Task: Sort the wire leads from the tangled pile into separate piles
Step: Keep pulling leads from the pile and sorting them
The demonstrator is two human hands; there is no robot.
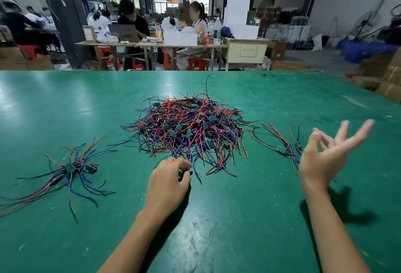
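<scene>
1. I am sitting at a wide green table point(65, 103) with a big tangled pile point(186, 127) of red, blue and black wire leads lying in the middle of it, small green circuit boards showing here and there among the strands.

2. My left hand point(169, 180) is resting at the near edge of the tangled pile, fingers curled, pinching a small dark piece at the end of a lead between thumb and fingertips. I cannot tell exactly which wire it belongs to, because the strands are crossing there.

3. My right hand point(325, 155) is hanging in the air to the right of the tangled pile, palm turned inward, fingers spread and loose, gripping nothing. It is blurred at the fingertips.

4. A small right pile point(282, 144) of leads is lying just beyond and left of my right hand, partly hidden behind it, apart from the tangled pile; a little green board is sitting among its red, blue and black strands.

5. A left pile point(71, 170) of leads is lying well off to the left of my left hand, its wires fanning out in all directions from a knot of small boards in the centre, some strands trailing towards the left edge of the view.

6. Beyond the far edge of the table, several people point(134, 25) are sitting on red stools at long work benches point(152, 44) loaded with white boxes and bottles, and stacked cartons point(386, 77) are standing at the far right.
</scene>
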